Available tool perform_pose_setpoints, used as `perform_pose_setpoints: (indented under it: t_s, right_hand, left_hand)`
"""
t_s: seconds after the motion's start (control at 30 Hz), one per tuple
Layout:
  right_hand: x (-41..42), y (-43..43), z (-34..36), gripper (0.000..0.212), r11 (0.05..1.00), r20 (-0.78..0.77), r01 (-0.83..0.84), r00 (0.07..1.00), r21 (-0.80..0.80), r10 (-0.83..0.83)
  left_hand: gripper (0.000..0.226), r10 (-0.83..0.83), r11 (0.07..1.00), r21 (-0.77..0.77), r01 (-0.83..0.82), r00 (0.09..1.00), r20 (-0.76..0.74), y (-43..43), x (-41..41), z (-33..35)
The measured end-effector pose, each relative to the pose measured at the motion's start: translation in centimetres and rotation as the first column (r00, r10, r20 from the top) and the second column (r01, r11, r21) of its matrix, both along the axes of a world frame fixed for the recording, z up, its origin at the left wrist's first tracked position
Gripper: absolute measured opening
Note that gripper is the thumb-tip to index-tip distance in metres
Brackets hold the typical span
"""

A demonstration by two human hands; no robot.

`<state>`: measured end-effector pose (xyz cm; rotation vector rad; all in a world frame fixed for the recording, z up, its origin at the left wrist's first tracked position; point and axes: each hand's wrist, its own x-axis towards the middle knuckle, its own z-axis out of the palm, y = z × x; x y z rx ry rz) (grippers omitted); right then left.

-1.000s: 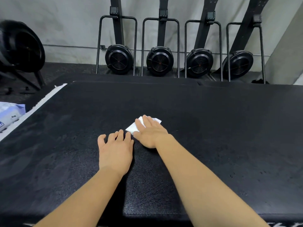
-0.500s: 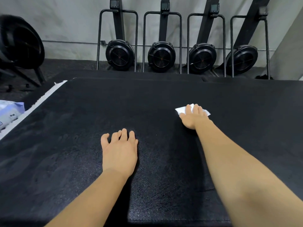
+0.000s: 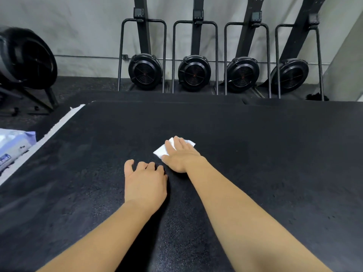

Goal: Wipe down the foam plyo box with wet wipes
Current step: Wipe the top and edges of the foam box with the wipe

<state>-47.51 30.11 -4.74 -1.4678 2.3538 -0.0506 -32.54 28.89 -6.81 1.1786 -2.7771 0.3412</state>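
Note:
The black foam plyo box (image 3: 265,154) fills most of the view, its textured top facing me. A white wet wipe (image 3: 161,152) lies flat on the top near the middle. My right hand (image 3: 180,155) presses on the wipe with straight fingers, covering most of it. My left hand (image 3: 144,181) rests palm down on the box top just left of and nearer than the right hand, its fingers slightly bent and holding nothing.
A pack of wet wipes (image 3: 11,148) lies at the left edge beside the box. Several upright rowing machines (image 3: 194,72) stand against the far wall. A large black fan wheel on a stand (image 3: 25,59) is at the far left.
My right hand has slid the wipe back leftward and nearer, from the right of centre to beside my left hand. My left hand has stayed in place.

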Motion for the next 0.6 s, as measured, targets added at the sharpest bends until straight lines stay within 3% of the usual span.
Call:
perform_pose_setpoints:
  t_s: [0.17,0.4,0.6]
  right_hand:
    - [-5.4,1.6,0.0,0.061,0.997,-0.031,0.062,0.998,-0.050,-0.063]
    - [-13.7,4.5,-0.2,0.064,0.956,-0.051,0.294,0.955,0.003,-0.294]
    - [-12.9,2.6,-1.0,0.065,0.903,-0.129,0.430,0.897,0.025,-0.424]
  left_hand:
    - [0.043,0.039,0.997,-0.060,-0.041,0.999,-0.031,-2.7,-1.2,1.6]
    - [0.033,0.026,0.999,0.041,-0.022,0.997,-0.079,-5.8,-5.2,1.8]
    - [0.043,0.017,0.997,0.080,-0.008,0.993,-0.116,-8.5,-8.2,1.1]
